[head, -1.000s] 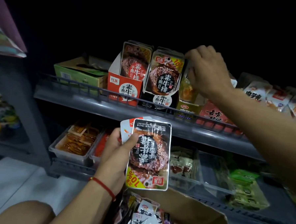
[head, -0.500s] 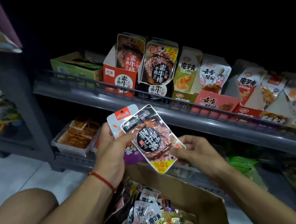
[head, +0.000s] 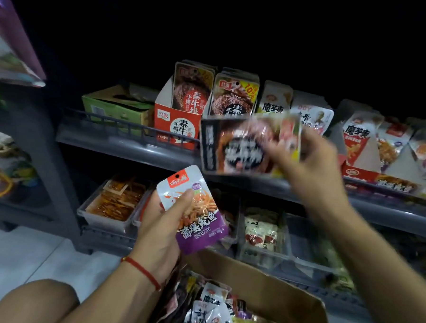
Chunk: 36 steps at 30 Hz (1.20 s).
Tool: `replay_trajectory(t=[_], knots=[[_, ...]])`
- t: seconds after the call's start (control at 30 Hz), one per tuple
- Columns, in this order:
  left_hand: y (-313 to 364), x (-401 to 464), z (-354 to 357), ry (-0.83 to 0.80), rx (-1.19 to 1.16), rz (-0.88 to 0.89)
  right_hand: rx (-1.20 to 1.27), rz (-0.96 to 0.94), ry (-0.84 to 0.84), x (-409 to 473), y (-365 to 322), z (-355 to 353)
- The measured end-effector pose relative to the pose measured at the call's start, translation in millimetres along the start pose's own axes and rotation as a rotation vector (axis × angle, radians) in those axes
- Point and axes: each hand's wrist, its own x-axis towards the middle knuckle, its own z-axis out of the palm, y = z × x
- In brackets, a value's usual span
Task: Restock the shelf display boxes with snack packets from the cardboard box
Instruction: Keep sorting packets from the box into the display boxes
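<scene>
while the left hand (head: pixel 164 223) grips a purple packet (head: pixel 196 214), the raised right hand (head: pixel 303 163) pinches a blurred dark packet (head: pixel 237 147).

Open brown cardboard box (head: pixel 269 285) of mixed snack packets (head: pixel 214 312) sitting at 6 o'clock, before grey two-tier plastic shelf (head: pixel 133 148); printed cardboard display boxes (head: pixel 175 124) standing on upper tier, 12 to 3 o'clock.

Small shop, shelves (head: pixel 138 148) of packaged snacks (head: pixel 274 100) in display boxes (head: pixel 175 124)
</scene>
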Motion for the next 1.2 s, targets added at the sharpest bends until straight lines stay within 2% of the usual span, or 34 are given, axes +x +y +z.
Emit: replay_trajectory(t=[0.1, 0.17, 0.27, 0.37, 0.53, 0.6, 0.77, 0.9, 0.97, 1.03, 1.07, 1.13, 1.2], knots=[[6, 5, -4, 0.051, -0.043, -0.048, -0.28, -0.261, 0.101, 58, -37, -9], [8, 7, -5, 0.065, -0.046, -0.065, -0.454, -0.331, 0.097, 96, -56, -12], [11, 10, -6, 0.078, -0.055, -0.068, -0.725, -0.366, 0.001, 143, -66, -7], [14, 15, -6, 0.088, -0.018, -0.034, -0.787, -0.346, -0.14, 163, -63, 12], [15, 16, -6, 0.078, 0.072, 0.043, -0.956, -0.34, -0.269, 174, -34, 51], [16, 16, -7, 0.065, 0.076, 0.056, -1.072, -0.376, -0.228, 177, -23, 59], [19, 16, -9, 0.023, 0.074, 0.045, -1.267, -0.573, 0.022, 176, -10, 65], [19, 16, -8, 0.007, 0.085, 0.038, -1.379, -0.678, 0.04, 175, -3, 67], [18, 17, -7, -0.007, 0.089, 0.044, -1.345, -0.729, 0.061, 168, -4, 65], [18, 16, -6, -0.015, 0.123, 0.067, -1.143, -0.772, 0.052, 146, -9, 64], [18, 15, -5, -0.023, 0.144, 0.082, -1.0, -0.769, -0.011, 130, -10, 63], [17, 14, -3, -0.055, 0.205, 0.115, -0.762, -0.669, -0.257, 90, -13, 61], [14, 12, -2, -0.098, 0.285, 0.142, -0.686, -0.487, -0.534, 54, -8, 55]])
